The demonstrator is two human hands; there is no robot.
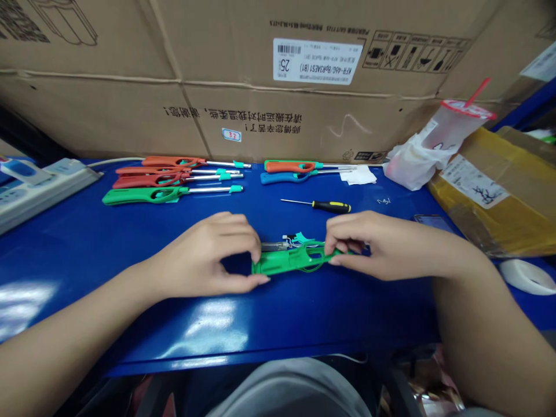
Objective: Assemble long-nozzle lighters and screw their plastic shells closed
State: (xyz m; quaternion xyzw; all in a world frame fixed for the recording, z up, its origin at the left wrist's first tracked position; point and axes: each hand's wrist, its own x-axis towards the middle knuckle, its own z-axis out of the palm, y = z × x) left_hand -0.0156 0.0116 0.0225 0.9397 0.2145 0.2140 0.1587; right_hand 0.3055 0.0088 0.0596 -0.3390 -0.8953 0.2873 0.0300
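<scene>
An opened green lighter body [292,260] lies on the blue table [130,243], with a metal tube, wires and a teal trigger showing inside. My left hand [208,255] pinches its left end between thumb and fingers. My right hand [382,243] grips its right end, the handle part, with curled fingers. Both hands hold the piece low on the table top.
Several finished long lighters [169,179] in orange, red and green lie at the back left, two more [304,172] at the back centre. A yellow-handled screwdriver [321,205], a phone [432,221], a tape roll [527,277], a plastic cup [452,124] and cardboard boxes [260,75] surround the work area.
</scene>
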